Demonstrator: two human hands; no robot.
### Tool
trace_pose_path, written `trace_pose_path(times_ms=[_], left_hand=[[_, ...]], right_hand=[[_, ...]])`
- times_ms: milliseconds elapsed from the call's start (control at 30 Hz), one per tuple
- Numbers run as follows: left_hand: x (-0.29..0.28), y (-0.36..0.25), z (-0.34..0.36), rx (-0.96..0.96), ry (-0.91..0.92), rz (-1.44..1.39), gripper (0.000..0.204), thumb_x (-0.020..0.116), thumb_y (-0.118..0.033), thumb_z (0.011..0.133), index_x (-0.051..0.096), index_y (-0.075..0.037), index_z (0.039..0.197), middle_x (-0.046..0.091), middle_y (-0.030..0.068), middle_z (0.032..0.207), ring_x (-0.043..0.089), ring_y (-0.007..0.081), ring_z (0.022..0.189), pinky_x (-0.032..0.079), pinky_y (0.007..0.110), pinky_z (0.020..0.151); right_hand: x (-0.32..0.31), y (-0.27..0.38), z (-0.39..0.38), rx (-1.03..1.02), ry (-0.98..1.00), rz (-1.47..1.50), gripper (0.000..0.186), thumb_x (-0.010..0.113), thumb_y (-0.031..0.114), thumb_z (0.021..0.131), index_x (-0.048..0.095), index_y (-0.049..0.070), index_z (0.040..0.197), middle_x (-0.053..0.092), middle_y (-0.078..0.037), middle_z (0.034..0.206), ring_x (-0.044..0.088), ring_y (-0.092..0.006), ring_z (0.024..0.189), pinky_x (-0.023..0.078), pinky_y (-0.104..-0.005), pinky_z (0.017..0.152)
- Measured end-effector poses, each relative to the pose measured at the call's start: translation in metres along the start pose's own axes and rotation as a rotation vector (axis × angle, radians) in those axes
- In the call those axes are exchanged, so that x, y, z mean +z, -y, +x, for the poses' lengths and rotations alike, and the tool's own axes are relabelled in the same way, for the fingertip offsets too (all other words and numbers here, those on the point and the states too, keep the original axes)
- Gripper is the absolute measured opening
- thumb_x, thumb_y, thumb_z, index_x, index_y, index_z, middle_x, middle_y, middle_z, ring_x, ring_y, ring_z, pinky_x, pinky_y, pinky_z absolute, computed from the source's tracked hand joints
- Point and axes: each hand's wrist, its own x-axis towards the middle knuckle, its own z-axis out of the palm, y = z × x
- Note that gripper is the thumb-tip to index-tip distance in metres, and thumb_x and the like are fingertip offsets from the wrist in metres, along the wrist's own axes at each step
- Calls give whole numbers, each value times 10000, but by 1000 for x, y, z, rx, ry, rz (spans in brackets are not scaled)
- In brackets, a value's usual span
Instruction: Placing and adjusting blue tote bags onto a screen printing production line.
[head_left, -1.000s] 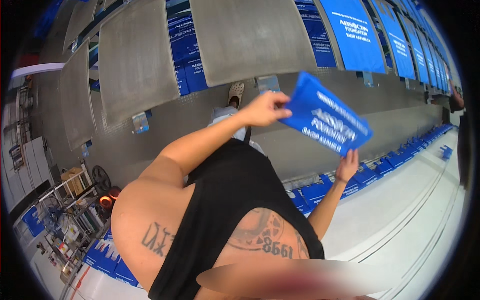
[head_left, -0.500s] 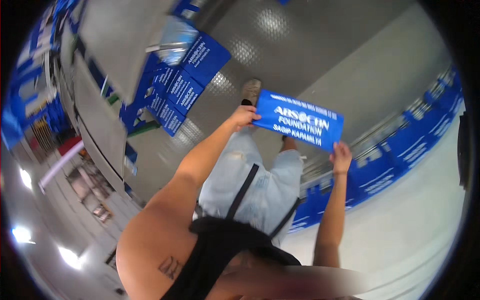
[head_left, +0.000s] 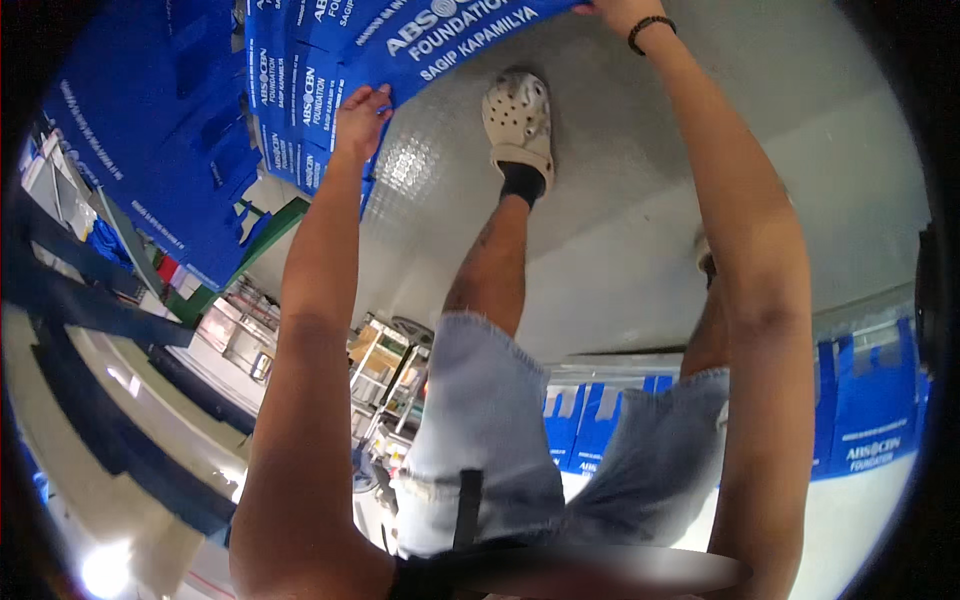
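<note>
1. Sheet [head_left: 460, 40]: blue, printed in white, stretched across 12 o'clock and cut off by the upper edge of the view. Its lower edge slopes up from the left hand to the right, with the print facing up.
2. Left hand [head_left: 365, 122]: at 11 o'clock, fingers curled, tips at the sheet's lower left corner. I cannot tell whether they pinch it or only touch it.
3. Right hand [head_left: 622, 14]: at 1 o'clock, partly cut off, a dark bracelet [head_left: 650, 32] on its wrist. The fingers close narrowly on the sheet's lower right corner, as far as can be seen.
4. The hands stand well apart, near two corners, probably so that the thin sheet stays spread instead of folding. Holding it by the edge also leaves the lettering uncovered.
5. Pile [head_left: 285, 150]: between 10 and 11 o'clock, similar blue sheets overlapping, print upward. The overlap likely lets many share little room. The sheet's left end lies across the pile in view, while its right end reaches over the grey floor [head_left: 640, 190].
6. Shoe [head_left: 518, 110]: beige, just below the sheet at 12 o'clock, set forward, perhaps for balance.
7. Row [head_left: 870, 420]: more blue sheets, between 3 and 4 o'clock, side by side, perhaps to keep their faces apart.
8. Shelves [head_left: 385, 365]: at 8 o'clock, crowded, contents too small to tell.
</note>
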Motion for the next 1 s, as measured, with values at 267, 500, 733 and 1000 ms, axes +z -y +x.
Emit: trace_pose_path(times_ms=[267, 500, 733, 1000], left_hand=[[-51, 18, 87, 72, -203, -129, 178, 697, -47, 811, 569, -40, 933, 637, 51, 850, 599, 142, 746, 485, 270, 645], [-19, 43, 87, -94, -365, -186, 252, 750, -59, 756, 568, -21, 927, 636, 74, 776, 606, 152, 603, 498, 265, 515], [-15, 34, 89, -61, -575, -260, 274, 732, 7, 736, 556, -4, 944, 623, 83, 752, 623, 171, 607, 549, 290, 507], [28, 61, 40, 385, -988, 364, 258, 754, -52, 655, 618, -16, 871, 624, 79, 762, 600, 167, 642, 474, 271, 607]], right_hand=[[114, 58, 97, -112, 0, 58, 232, 621, -1, 832, 635, -31, 1062, 672, -135, 887, 649, -190, 819, 533, -337, 714], [81, 45, 135, -210, 413, 84, 259, 669, 70, 791, 657, -28, 1030, 683, -173, 972, 668, -275, 883, 523, -356, 780], [132, 56, 122, -289, -180, -645, 284, 693, 111, 738, 665, -18, 989, 678, -194, 906, 670, -297, 855, 522, -365, 767], [108, 35, 113, -460, -218, -575, 239, 671, 147, 788, 660, -18, 960, 679, -186, 846, 665, -297, 784, 509, -366, 720]])
